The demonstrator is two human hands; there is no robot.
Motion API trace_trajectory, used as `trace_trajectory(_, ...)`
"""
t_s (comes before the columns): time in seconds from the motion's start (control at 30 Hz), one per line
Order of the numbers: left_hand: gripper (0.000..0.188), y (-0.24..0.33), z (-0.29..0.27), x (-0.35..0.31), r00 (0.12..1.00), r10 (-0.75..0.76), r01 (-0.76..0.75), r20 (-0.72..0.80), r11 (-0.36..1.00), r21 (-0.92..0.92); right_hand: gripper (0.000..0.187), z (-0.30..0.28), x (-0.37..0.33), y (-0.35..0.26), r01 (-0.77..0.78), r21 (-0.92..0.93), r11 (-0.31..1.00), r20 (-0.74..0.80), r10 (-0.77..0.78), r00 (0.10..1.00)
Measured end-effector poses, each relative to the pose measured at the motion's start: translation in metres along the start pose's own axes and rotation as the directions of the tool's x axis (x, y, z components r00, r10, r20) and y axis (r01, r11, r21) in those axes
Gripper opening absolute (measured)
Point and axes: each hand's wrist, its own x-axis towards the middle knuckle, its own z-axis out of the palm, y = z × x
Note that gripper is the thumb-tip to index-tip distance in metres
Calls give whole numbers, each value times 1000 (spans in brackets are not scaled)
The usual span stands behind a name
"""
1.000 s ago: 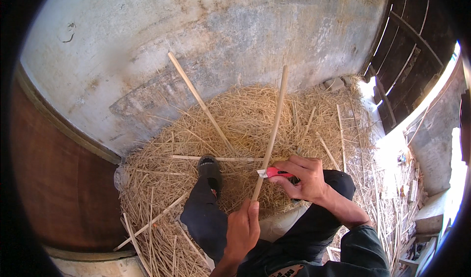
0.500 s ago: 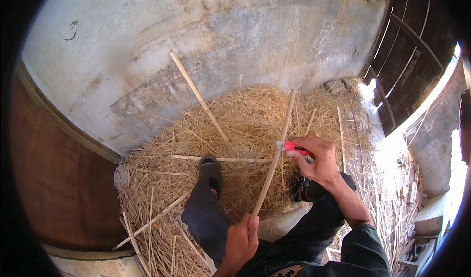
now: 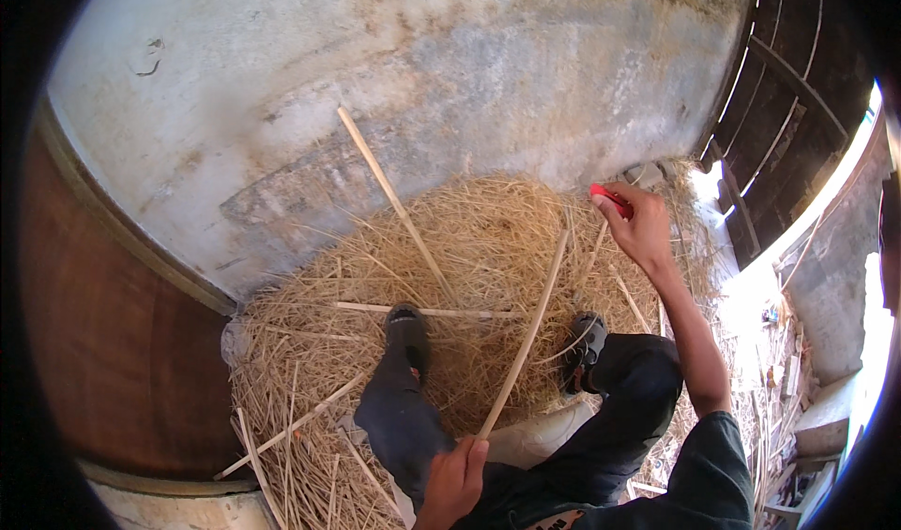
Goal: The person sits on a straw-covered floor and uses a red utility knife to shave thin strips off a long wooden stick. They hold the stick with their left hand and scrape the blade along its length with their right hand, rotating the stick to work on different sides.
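My left hand (image 3: 454,481) is closed round the lower end of a pale wooden stick (image 3: 526,344), which slants up and away to the right above the straw. My right hand (image 3: 644,230) grips a red utility knife (image 3: 611,200) beyond the stick's far end, apart from it. The knife's blade cannot be made out from here. Between my feet lies a bed of shavings and straw (image 3: 469,220).
Another pale stick (image 3: 396,200) leans against the stained wall (image 3: 310,145). A thin strip (image 3: 450,312) lies across the shavings by my left shoe (image 3: 405,328). A brown panel (image 3: 122,333) stands at left, dark wooden boards (image 3: 788,89) at far right.
My right hand with the knife has moved up and away, off the stick it was touching midway. The left hand still holds the stick, shifted slightly down.
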Motion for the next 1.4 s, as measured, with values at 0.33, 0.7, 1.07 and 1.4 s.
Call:
trace_trajectory(0.33, 38, 28, -13, 36, 992, -8, 1, -127, 999, -54, 21, -11, -61, -56, 38, 290, 956, 147, -83, 986)
trace_trajectory(0.7, 39, 56, 2, 50, 986, 112, -129, -122, 982, -141, 32, -7, -132, -98, 351, 333, 875, 118, -408, 905)
trace_trajectory(1.07, 43, 53, 11, 52, 980, 126, -131, -152, 991, -21, 29, -6, -130, -95, 310, 295, 904, 125, -358, 925)
trace_trajectory(1.4, 39, 54, 9, 40, 992, 88, -88, -87, 996, 3, 24, -9, -119, -79, 225, 239, 945, 70, -247, 966)
